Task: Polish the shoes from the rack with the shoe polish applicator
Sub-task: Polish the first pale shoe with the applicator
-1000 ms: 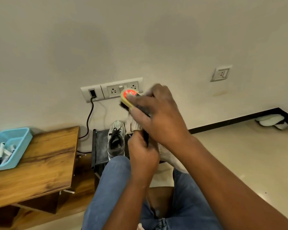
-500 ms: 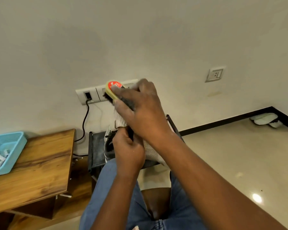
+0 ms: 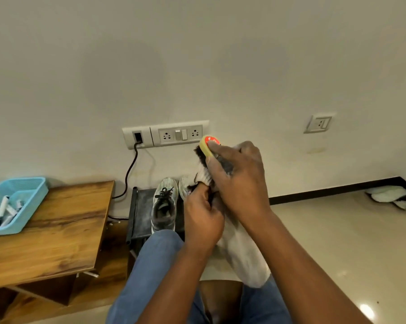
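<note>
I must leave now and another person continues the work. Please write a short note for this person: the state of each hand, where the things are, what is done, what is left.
Right hand: grips the shoe polish applicator, bristles against the pale shoe.
Left hand: holds that shoe at its opening, above the lap.
Grey shoe: stands on the dark rack by the wall, laces tied.
Done: one shoe taken from the rack and under the brush; how much of it is polished cannot be told.
Left: finish this shoe, then the grey one.
</note>
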